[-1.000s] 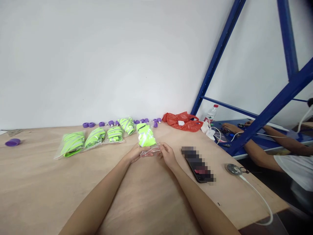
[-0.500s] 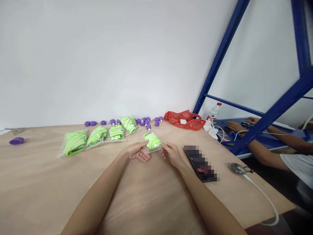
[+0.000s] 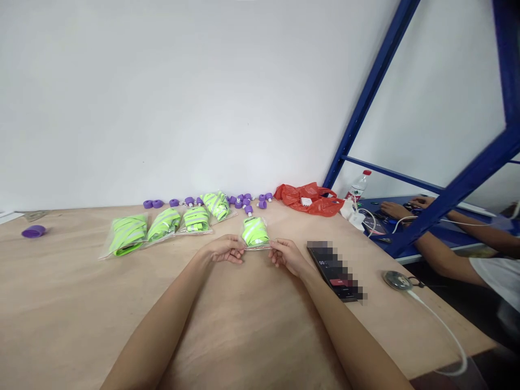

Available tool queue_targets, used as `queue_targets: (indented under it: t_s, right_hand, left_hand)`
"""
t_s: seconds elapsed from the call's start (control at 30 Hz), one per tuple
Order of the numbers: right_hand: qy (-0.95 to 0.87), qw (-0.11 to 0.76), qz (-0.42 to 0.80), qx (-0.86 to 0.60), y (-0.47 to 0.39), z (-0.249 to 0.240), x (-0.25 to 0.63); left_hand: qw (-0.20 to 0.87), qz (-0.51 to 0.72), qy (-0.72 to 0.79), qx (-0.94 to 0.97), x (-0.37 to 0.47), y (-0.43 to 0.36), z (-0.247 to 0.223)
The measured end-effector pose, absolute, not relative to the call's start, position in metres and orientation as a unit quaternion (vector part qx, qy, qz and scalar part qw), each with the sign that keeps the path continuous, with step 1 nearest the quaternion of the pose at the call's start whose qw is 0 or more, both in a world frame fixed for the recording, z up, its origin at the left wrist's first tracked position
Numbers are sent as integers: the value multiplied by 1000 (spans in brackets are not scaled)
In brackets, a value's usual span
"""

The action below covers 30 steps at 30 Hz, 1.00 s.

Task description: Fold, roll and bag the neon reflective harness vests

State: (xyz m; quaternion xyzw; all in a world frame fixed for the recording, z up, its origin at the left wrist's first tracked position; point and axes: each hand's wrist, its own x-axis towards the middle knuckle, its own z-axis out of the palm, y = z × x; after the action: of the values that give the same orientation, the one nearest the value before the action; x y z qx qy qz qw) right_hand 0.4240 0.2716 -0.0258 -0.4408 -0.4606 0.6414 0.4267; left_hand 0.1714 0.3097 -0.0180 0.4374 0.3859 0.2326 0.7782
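Note:
In front of me a clear plastic bag [image 3: 255, 233] holds a folded neon-yellow strap with pale reflective stripes. My left hand [image 3: 226, 249] pinches the bag's near left corner, its lower fingers loosely curled. At the near right corner, my right hand [image 3: 286, 255] grips the edge between thumb and fingers. Several similar filled bags stand in a row to the left: a large one [image 3: 128, 235], one beside it [image 3: 164, 224], another [image 3: 196, 219], and one farther back [image 3: 216, 206].
Several purple caps [image 3: 247, 209] lie along the wall, and a purple cup-shaped piece [image 3: 33, 232] sits far left. To the right are a red plastic bag [image 3: 311, 200], a phone [image 3: 335, 273], a round cabled device [image 3: 397, 280] and a blue frame [image 3: 455, 189]. Another person's hands [image 3: 394, 210] work beyond it.
My left hand has shifted from the bag's left side to its near left corner. The bag now lies straighter, its near edge stretched between both hands. The view has shifted slightly.

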Motion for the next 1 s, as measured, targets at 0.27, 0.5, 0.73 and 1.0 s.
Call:
queue_targets:
  t_s: [0.27,0.5,0.73,1.0]
  right_hand:
    - [-451,412,648,-456,275,-26,427]
    - [-458,398,638,-474,275,-25,429]
    - [-492,381,609,-492,271,-22,427]
    - [-581,371,444,-573,273,-30,423]
  left_hand:
    - [787,257,369,422,167,311,-20]
    - [778,265,368,434,165,311,-22]
    - [745,254,394,474,168,306,-17]
    - [574,222,517,595,171,309,-11]
